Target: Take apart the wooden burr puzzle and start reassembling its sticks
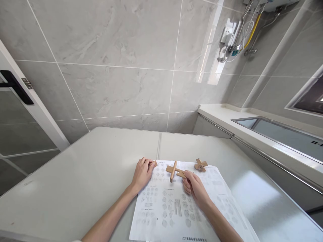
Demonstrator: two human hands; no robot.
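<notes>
Between the thumb and fingers of my right hand (pixel 193 185) is the end of a flat wooden puzzle piece (pixel 181 173) with a slot cut in it. A second wooden bar (pixel 173 171) crosses that piece, so the two make a cross shape. My left hand (pixel 144 172) is closed around a small wooden piece (pixel 154 163), of which only one end shows. Beyond my right hand, several wooden pieces joined in a star-like cluster (pixel 201 165) rest on the printed instruction sheet (pixel 171 225).
The sheet lies on a pale table (pixel 101 174) with a seam across its top. A counter with a sink (pixel 277 131) runs along the right. At the left stands a door with a black handle (pixel 17 87). Tiled wall (pixel 121 90) closes off the far side.
</notes>
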